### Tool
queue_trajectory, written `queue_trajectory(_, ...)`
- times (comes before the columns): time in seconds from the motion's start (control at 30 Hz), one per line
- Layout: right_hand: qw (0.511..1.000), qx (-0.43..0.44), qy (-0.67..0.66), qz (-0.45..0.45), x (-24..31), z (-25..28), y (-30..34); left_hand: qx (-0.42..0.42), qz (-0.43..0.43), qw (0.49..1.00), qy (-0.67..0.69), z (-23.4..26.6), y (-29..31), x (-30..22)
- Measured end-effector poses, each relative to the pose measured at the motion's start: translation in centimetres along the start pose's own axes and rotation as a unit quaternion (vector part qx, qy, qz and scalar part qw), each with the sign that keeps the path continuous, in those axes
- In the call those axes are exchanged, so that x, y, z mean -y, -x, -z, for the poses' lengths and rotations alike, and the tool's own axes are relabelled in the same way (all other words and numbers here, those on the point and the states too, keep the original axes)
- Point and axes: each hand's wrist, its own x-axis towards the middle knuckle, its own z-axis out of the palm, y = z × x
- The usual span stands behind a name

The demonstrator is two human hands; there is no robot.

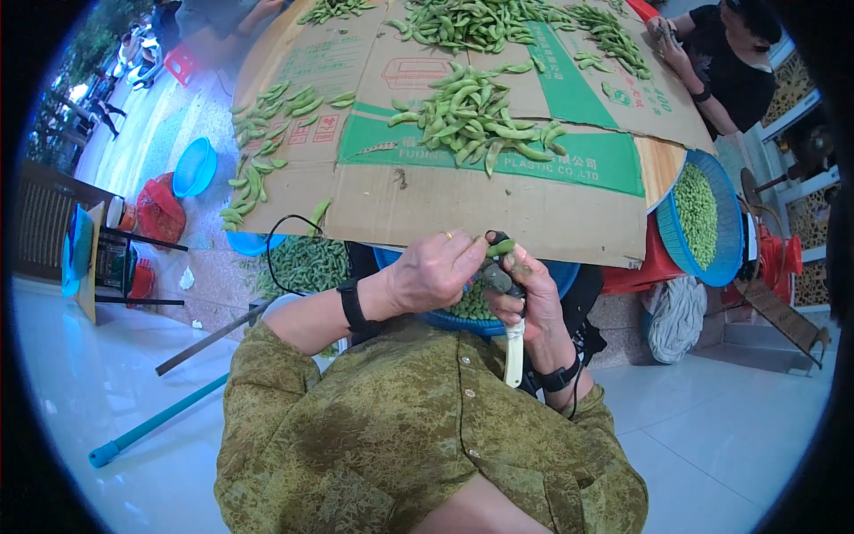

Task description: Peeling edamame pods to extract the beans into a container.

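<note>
Above a blue basin (569, 278) of shelled green beans, both my hands meet at the cardboard's near edge. A green bean pod (501, 248) shows between their fingertips. My left hand (434, 271) is closed, its bent fingers pinched at the pod; its thumb tip is partly hidden. My right hand (536, 289) curls around a tool with a white handle (514, 354) pointing down; its working end is hidden. Dark covers wrap some fingertips around the pod. On the cardboard (480, 209) ahead lies a pile of bean pods (476, 116).
More pods (471, 25) lie at the far side and left. A blue basket (735, 227) of shelled beans stands right, beyond it a person (734, 67) at the table. Green pods (307, 264) are heaped on the floor at left. A teal pole (160, 423) and wicker chair (778, 316) flank me.
</note>
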Motion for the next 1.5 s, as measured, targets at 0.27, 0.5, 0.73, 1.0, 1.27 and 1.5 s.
queue_trajectory(0.27, 0.998, 0.063, -0.018, 0.001, 0.5, -1.3, 0.3, -0.031, 0.005, 0.994, 0.106, 0.6, -0.8, 0.3)
queue_trajectory(0.5, 0.997, 0.043, 0.026, 0.054, 0.3, -1.3, -0.1, -0.081, 0.282, 0.857, 0.423, -0.7, -0.4, -1.0)
queue_trajectory(0.73, 0.821, -0.144, 0.48, 0.274, -0.8, -0.3, -0.2, -0.016, 0.343, 0.875, 0.341, -1.1, 0.2, -2.2)
queue_trajectory(1.0, 0.534, -0.077, 0.728, 0.422, -0.3, 0.8, -0.4, 0.083, 0.376, 0.83, 0.405, -0.7, 0.9, -2.5)
queue_trajectory(1.27, 0.549, -0.061, 0.715, 0.429, -1.4, 1.6, -0.7, 0.131, 0.38, 0.83, 0.387, 0.0, 1.3, -2.7)
queue_trajectory(1.5, 0.491, 0.014, 0.781, 0.387, -0.9, 2.9, 0.8, 0.269, 0.332, 0.892, 0.149, 4.3, 5.5, -1.6)
